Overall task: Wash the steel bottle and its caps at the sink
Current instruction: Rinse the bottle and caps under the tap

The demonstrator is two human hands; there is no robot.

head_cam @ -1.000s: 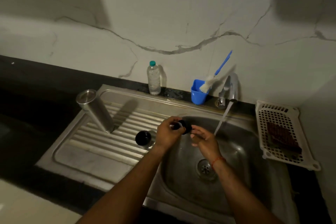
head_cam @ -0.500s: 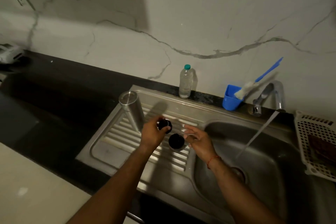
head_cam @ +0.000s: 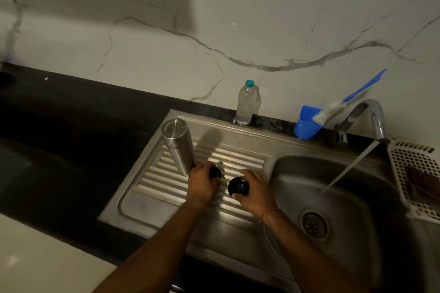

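- The left grip (head_cam: 201, 184) curls round a small black cap (head_cam: 215, 172) over the ribbed drainboard (head_cam: 238, 157), just beside the foot of the steel bottle (head_cam: 177, 145).
- The right grip (head_cam: 256, 191) holds a larger black cap (head_cam: 238, 187), thumb at its near edge; whether this cap rests on the ribs cannot be told.
- The steel bottle stands at the drainboard's far left, flat closed end up.
- The tap (head_cam: 366, 116) runs, its stream slanting into the sink basin (head_cam: 357, 197), apart from both caps.
- On the dark desk (head_cam: 71, 126) by the wall stand a green-topped plastic bottle (head_cam: 246, 104) and a blue cup (head_cam: 307, 126) holding a brush (head_cam: 352, 97).
- A white basket (head_cam: 414, 173) sits right of the basin.
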